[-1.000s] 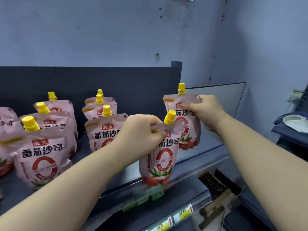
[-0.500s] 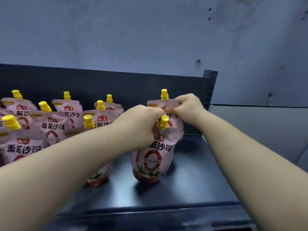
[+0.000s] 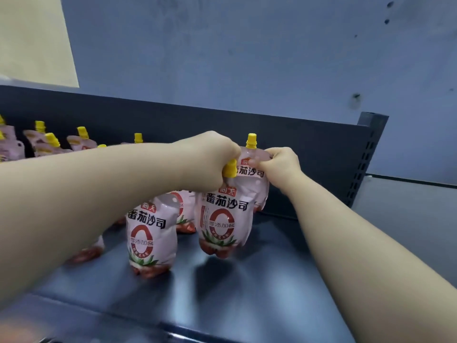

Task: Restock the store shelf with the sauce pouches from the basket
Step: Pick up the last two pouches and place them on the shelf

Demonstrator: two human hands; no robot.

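Fingers of the left hand (image 3: pixel 210 157) curl round the top of a pink plastic sauce pouch with yellow cap (image 3: pixel 223 219); the right hand (image 3: pixel 279 164) pinches a second pouch (image 3: pixel 261 189) just behind (both upright, at the right end of the dark metal shelf (image 3: pixel 247 293)).

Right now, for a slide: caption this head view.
Left hand grips the front pouch, right hand the rear pouch, at the dark shelf.

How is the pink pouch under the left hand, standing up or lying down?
Standing up: the pink sauce pouch has its yellow cap on top, red base down at the dark shelf, left hand gripping its top.
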